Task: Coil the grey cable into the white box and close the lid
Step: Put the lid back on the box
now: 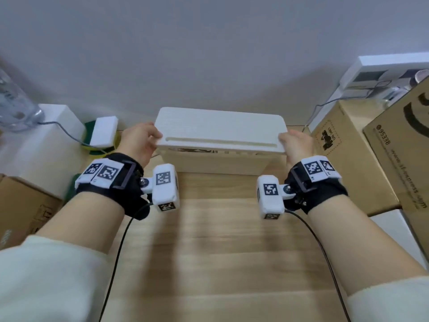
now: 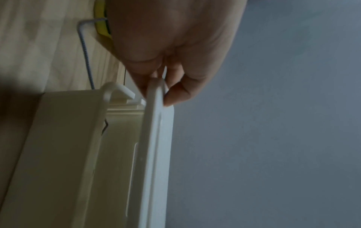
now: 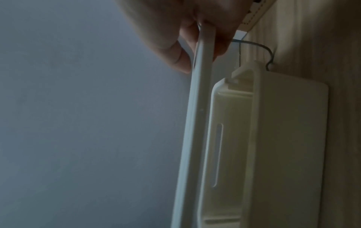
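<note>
In the middle of the head view both hands hold the white lid [image 1: 220, 129] by its short ends, level and just above the white box [image 1: 214, 162], which stands on the wooden surface [image 1: 220, 240] against the grey wall. The left hand [image 1: 139, 141] pinches the lid's left end, with fingers curled over the top and the thumb underneath; the right hand [image 1: 296, 145] grips the right end the same way. A narrow gap shows between lid and box along the near edge, so the lid is not seated. The left wrist view shows what the head view cannot: the fingertips [image 2: 175, 95] clamp the thin rim of the lid [image 2: 156, 138] near the centre of the frame, and the lid stands clear of the box [image 2: 64, 146] rim, with a small hook-shaped clip at the box's corner. A braided grey cable [image 2: 87, 61] runs across the surface in the upper left of that view and meets the box's end. The right wrist view shows the right hand [image 3: 185, 30] at the top centre, with fingers on both faces of the lid [image 3: 195, 123], and the box [image 3: 273, 138] below it with a long slot in its inner wall; a thin dark cable [image 3: 263, 47] curves to the box's corner at upper right. Whether the cable is coiled inside cannot be told. Cardboard boxes [image 1: 371, 147] fill the right of the head view.
</note>
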A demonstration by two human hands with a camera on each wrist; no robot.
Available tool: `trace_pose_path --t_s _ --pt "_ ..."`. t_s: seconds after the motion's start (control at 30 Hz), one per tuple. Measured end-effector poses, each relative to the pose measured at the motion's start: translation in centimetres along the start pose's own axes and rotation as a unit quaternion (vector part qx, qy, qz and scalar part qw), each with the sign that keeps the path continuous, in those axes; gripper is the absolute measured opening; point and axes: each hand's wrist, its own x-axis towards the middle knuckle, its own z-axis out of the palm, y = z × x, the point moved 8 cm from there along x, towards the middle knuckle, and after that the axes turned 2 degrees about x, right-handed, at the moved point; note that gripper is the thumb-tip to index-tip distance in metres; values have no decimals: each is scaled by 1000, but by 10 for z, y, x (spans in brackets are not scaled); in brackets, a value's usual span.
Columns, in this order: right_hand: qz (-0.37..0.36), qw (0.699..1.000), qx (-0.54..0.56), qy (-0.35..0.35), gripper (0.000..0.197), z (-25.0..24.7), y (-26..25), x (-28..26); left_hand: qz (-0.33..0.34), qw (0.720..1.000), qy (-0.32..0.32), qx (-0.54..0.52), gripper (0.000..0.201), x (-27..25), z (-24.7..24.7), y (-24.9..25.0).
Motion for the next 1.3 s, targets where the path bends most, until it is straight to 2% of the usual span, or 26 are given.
trace_pose_path --t_s 0.07,0.2,0.23,0.3,0.4,0.5,0.63,0.77,0.87,0.93,0.97,1.03,1.1,1.23,1.3 --pt "-22 999 -38 -18 31 14 -1 11 -1 998 11 54 21 17 4 -4" --pt "-18 995 -89 -29 43 37 21 37 59 981 86 166 6 33 9 -4" --pt "-8 994 -104 -25 49 39 30 43 70 972 110 194 7 37 9 -6" --pt "2 990 -139 -18 44 38 33 42 83 953 140 255 14 42 9 -11" --pt "-17 987 -156 -29 39 38 38 45 88 936 149 307 28 44 9 -18" --pt "-50 987 -150 -31 38 40 42 48 110 928 160 318 34 47 7 -22" --pt "-48 992 -113 -22 40 40 46 49 135 919 167 330 51 44 5 -25" --pt "-28 999 -39 -24 44 37 48 51 126 936 159 286 41 45 4 -32" --pt "-36 997 -63 -18 43 36 49 53 116 937 153 290 43 46 2 -33" --pt "-37 995 -88 -17 46 37 51 55 110 933 162 301 22 44 -1 -31" --pt "-35 995 -94 -16 47 37 52 55 112 930 168 308 22 42 -2 -31" --pt "-36 994 -99 -18 47 38 53 56 124 920 168 332 43 38 -3 -31" --pt "-42 993 -104 -19 47 38 53 55 141 913 170 344 49 35 -4 -30" --pt "-75 985 -152 -35 45 39 53 54 160 902 153 370 50 33 0 -32" --pt "-92 981 -167 -43 43 40 52 53 174 903 148 364 38 30 3 -33"
